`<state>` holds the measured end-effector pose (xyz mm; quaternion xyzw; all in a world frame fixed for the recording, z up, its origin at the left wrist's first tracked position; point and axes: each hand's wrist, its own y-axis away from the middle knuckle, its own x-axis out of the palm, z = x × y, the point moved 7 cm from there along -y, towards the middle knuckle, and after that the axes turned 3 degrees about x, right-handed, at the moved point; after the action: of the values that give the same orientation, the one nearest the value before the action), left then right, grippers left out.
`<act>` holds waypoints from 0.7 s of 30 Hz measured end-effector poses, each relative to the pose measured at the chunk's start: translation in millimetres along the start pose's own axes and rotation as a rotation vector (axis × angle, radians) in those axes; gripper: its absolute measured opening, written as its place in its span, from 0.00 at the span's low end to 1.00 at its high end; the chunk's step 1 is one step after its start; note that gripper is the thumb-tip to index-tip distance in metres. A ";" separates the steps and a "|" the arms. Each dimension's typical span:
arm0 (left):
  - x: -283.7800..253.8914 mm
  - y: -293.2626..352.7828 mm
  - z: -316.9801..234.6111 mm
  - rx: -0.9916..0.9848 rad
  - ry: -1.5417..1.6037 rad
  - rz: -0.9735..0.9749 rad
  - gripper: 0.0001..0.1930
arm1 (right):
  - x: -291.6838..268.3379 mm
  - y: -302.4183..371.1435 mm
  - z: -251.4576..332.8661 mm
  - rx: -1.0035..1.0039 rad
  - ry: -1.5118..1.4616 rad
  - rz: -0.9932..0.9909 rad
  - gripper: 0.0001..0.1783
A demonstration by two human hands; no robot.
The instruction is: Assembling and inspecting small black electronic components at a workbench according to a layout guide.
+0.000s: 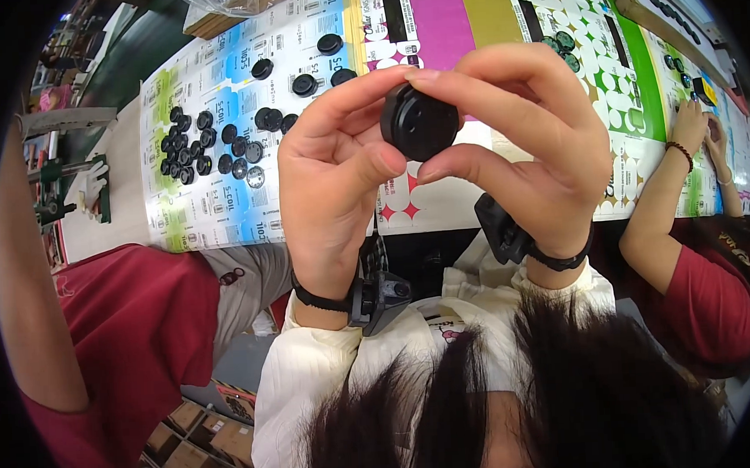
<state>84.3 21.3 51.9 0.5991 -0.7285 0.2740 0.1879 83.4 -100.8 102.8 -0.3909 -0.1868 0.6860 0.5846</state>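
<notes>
Bright printed sheets [436, 14] spread across the table [123, 216], dark green surface [153, 44] just beyond, cardboard boxes [190, 465] down low left!

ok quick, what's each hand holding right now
Left hand: holding a round black part.
Right hand: holding the same part, from the other side.

This looks like a workshop — a place for small assembly, shared by several people. The long surface [99, 232], covered in colourful printed sheets [437, 22], carries many loose black round parts [205, 120] in scattered clusters, with green-faced discs [565, 41] farther right. A green metal fixture [52, 183] stands at the left end. A person in red [136, 311] is close on the left, a red-sleeved co-worker [704, 299] on the right — and cardboard boxes [190, 466] sit low at the lower left.
</notes>
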 end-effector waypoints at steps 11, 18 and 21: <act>0.5 2.1 -2.0 -0.001 0.032 0.019 0.24 | 2.4 0.3 3.1 -0.022 0.013 0.027 0.27; 1.6 4.1 -0.9 0.037 0.033 0.041 0.22 | 5.2 4.2 1.0 -0.018 0.039 0.038 0.26; -7.5 10.3 -1.5 0.013 -0.236 -0.020 0.22 | 7.1 6.9 1.3 -0.032 0.073 0.018 0.25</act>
<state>75.8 29.3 46.8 0.6356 -0.7377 0.2047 0.0997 77.8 -95.6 96.4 -0.4267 -0.1724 0.6734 0.5787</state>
